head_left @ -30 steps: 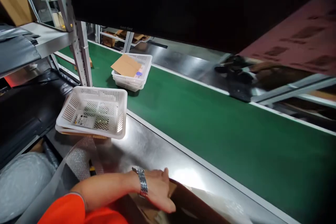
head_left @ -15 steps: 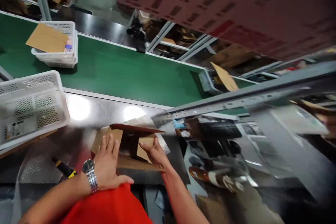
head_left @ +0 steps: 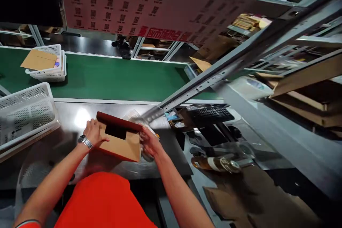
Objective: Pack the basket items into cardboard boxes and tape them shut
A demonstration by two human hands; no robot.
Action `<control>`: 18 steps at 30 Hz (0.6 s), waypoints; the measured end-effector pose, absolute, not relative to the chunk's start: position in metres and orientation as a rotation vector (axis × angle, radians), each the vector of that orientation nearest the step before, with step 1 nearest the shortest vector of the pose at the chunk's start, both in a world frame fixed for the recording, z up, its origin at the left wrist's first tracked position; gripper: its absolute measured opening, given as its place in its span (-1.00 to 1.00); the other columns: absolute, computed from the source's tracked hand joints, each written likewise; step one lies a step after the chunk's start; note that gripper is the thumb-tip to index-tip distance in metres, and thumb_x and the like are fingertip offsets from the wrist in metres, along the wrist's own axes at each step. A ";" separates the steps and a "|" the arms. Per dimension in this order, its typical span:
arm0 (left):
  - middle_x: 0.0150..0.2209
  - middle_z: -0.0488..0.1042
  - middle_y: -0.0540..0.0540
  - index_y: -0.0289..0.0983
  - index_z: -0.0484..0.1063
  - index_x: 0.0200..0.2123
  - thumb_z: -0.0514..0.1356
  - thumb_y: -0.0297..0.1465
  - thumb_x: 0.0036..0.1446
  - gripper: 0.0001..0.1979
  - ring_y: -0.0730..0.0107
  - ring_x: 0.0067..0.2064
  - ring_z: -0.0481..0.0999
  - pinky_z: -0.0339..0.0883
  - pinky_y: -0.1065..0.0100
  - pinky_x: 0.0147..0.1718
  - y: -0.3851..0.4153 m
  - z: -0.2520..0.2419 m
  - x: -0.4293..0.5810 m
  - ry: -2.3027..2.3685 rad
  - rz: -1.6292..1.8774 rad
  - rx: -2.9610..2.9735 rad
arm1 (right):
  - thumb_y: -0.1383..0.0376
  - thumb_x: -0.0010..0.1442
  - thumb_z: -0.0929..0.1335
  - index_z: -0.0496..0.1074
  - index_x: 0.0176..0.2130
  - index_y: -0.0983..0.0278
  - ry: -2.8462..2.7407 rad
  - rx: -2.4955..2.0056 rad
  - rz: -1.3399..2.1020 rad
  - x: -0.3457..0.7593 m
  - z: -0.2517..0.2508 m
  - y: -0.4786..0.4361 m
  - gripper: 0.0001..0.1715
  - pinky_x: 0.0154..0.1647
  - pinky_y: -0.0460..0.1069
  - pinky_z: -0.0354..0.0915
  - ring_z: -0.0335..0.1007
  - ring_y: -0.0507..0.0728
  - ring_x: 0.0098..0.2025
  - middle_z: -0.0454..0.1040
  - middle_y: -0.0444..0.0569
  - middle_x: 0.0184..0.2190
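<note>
A cardboard box (head_left: 117, 144) with a dark red outer face is tilted above the metal worktop, its opening partly uncovered and dark inside. My left hand (head_left: 93, 133) grips its left end, thumb lying across the tan flap. At the right end, my right hand (head_left: 149, 140) is closed on the edge, with some of its fingers hidden behind the box. Clear bubble wrap (head_left: 133, 117) lies behind the box on the worktop.
A white perforated basket (head_left: 29, 114) stands on the left. Beyond runs a green conveyor belt (head_left: 114, 78) carrying stacked white baskets (head_left: 53, 74) with an envelope. A metal beam (head_left: 197, 87) slants across the right, near a keyboard (head_left: 211, 114) and a tape roll (head_left: 216, 164).
The box has been lifted and turned so its tan flaps face me. My left hand went from lying flat on a flap to gripping the end. The view has also shifted.
</note>
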State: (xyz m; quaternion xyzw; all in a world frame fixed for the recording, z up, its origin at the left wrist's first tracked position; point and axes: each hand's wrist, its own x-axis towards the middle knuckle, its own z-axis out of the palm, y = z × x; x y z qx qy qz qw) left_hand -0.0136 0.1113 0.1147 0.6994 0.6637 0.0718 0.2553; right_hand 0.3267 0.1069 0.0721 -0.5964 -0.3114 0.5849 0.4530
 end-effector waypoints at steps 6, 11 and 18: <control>0.79 0.13 -0.72 -0.37 -0.19 0.90 0.90 -0.08 -0.22 0.89 -0.62 0.80 0.26 0.41 -0.24 0.69 0.094 0.068 -0.020 1.958 0.691 1.531 | -0.37 -0.03 0.70 0.70 -0.20 0.12 -0.865 -1.344 1.387 0.311 0.041 0.105 -0.26 0.30 0.27 0.64 0.76 0.49 0.29 0.89 0.15 0.09; 0.79 0.20 -0.75 -0.44 -0.44 0.89 0.64 0.01 0.31 0.61 -0.38 0.79 0.37 0.42 -0.09 0.66 0.100 0.073 -0.024 1.907 0.656 1.344 | -0.24 -0.09 0.73 0.72 -0.09 0.08 -1.064 -1.351 1.232 0.313 -0.001 0.084 -0.29 0.66 0.44 0.41 0.48 0.57 0.66 0.65 0.22 0.58; 0.34 0.80 -0.51 -0.38 0.40 0.57 0.38 -0.09 0.59 -0.29 -0.22 0.39 0.82 0.64 0.11 0.28 0.112 0.086 -0.030 1.884 0.391 1.359 | -0.36 0.28 0.50 0.63 0.43 0.10 -1.132 -1.442 1.058 0.341 -0.036 0.067 -0.01 0.71 0.44 0.40 0.51 0.52 0.65 0.60 0.30 0.60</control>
